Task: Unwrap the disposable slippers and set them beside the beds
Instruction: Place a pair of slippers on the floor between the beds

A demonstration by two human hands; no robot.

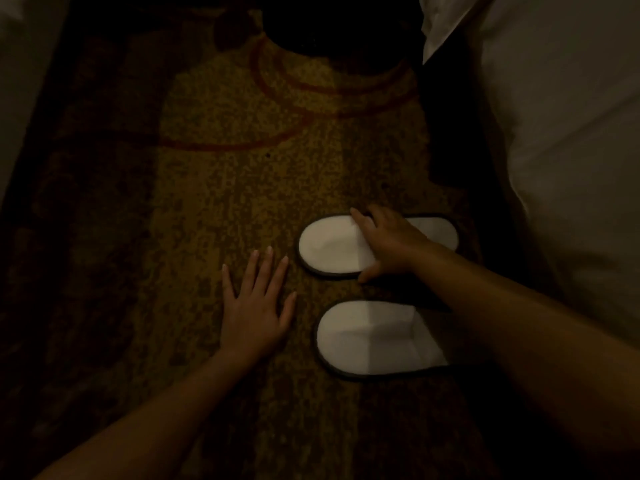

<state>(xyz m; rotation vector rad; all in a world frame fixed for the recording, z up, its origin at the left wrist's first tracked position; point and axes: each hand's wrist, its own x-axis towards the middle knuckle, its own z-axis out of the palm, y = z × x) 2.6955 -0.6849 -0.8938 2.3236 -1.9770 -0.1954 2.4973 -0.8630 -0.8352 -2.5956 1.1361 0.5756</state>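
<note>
- Both slippers lie unwrapped on the carpet, side by side, near the bed on the right.
- The right hand spans the far slipper, fingers over its far edge and thumb at its near edge, gripping it, likely to square it with its mate.
- The near slipper lies untouched, slightly apart.
- The left hand rests flat on the carpet with fingers spread, holding nothing, probably bracing the lean.

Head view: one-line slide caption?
Right hand grips the far slipper beside the near slipper on the carpet by the bed; left hand rests flat on the carpet.
</note>
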